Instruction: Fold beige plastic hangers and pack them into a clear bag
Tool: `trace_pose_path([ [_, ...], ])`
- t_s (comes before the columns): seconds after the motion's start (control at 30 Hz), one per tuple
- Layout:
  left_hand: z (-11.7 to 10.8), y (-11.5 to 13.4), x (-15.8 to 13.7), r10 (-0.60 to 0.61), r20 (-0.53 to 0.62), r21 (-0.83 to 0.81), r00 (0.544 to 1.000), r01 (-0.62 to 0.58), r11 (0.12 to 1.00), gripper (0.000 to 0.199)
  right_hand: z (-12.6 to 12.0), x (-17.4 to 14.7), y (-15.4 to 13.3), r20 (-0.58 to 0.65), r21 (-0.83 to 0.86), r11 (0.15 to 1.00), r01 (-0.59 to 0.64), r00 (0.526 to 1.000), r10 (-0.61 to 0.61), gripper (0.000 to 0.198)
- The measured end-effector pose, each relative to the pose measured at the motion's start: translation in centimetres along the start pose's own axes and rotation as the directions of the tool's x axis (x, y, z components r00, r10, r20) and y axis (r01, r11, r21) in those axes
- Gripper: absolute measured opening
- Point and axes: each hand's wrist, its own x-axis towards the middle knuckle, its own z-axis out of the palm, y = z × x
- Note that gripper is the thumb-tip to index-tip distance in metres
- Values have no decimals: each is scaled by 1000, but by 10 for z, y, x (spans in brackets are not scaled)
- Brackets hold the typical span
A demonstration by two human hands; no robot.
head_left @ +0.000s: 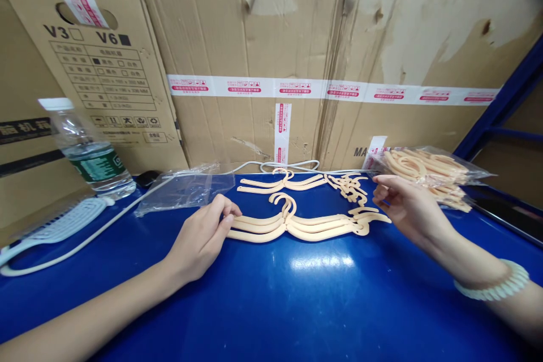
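Ok, L hand (pixel 206 237) pinches hangers (pixel 257 228); R hand (pixel 403 206) nr small pcs (pixel 347 185), can't tell grip.

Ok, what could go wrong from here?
The small loose pieces lie near the right hand and might scatter if brushed. The front hangers lie close together, so the left hand at their ends could shift several. The clear bag near that hand might catch.

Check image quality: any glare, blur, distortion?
Head view: bright glare patch on the table, sheen on the flat bag; head view: hangers readable in outline, V6 legible on the left carton, its small print soft; head view: dark blur at top-right corner, apparent wide-angle stretch toward edges.
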Motion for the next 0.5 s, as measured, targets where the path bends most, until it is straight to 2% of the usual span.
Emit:
trace_pose_path([
  [0.5,-1,2,-1,7,12,-46,1000,-6,999,15,0,0,0,20,2,1000,-9,1000,9,15],
])
